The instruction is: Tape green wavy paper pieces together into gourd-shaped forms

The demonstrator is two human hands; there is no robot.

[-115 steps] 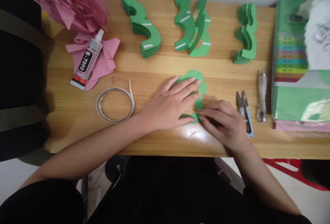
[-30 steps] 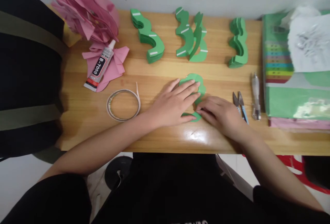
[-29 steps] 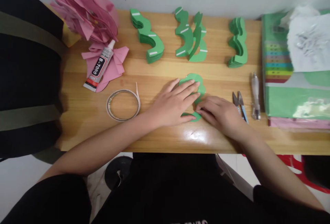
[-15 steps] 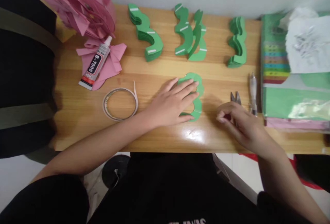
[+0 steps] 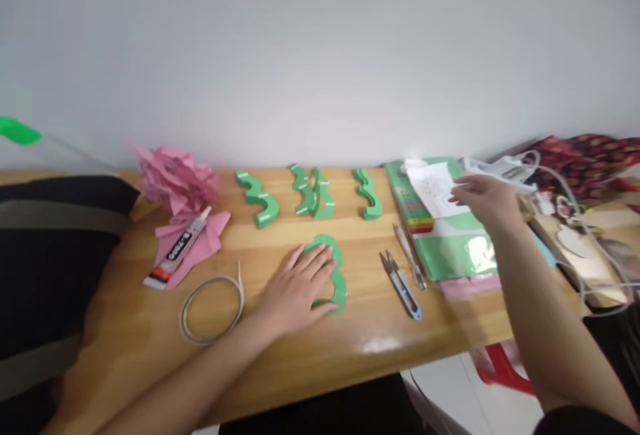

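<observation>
My left hand (image 5: pixel 295 288) lies flat on a green scalloped paper cutout (image 5: pixel 340 281), its fingers spread over the left part of the piece. Over at the right, my right hand (image 5: pixel 483 198) hovers by the edge of a white sheet of paper (image 5: pixel 435 188), fingers stretched out and a little apart. Nothing shows between them. Thread snips (image 5: pixel 401 286) with blue handles and a pen-like tool (image 5: pixel 410 257) lie between the hands. A roll of double-sided tape (image 5: pixel 185 318), its end peeled up, rests left of my left hand.
Stacks of green wavy cutouts (image 5: pixel 265 208) with white strips stand along the back. A glue tube (image 5: pixel 180 248) lies on pink paper (image 5: pixel 215 231) at left. The white sheet rests on green packs (image 5: pixel 445 255). Cables (image 5: pixel 575 201) and a patterned cloth (image 5: pixel 590 161) fill the far right.
My right hand has moved from beside the snips to the white sheet, its closed fingers now extended. My left hand stays on the cutout. The view has tilted up and turned right.
</observation>
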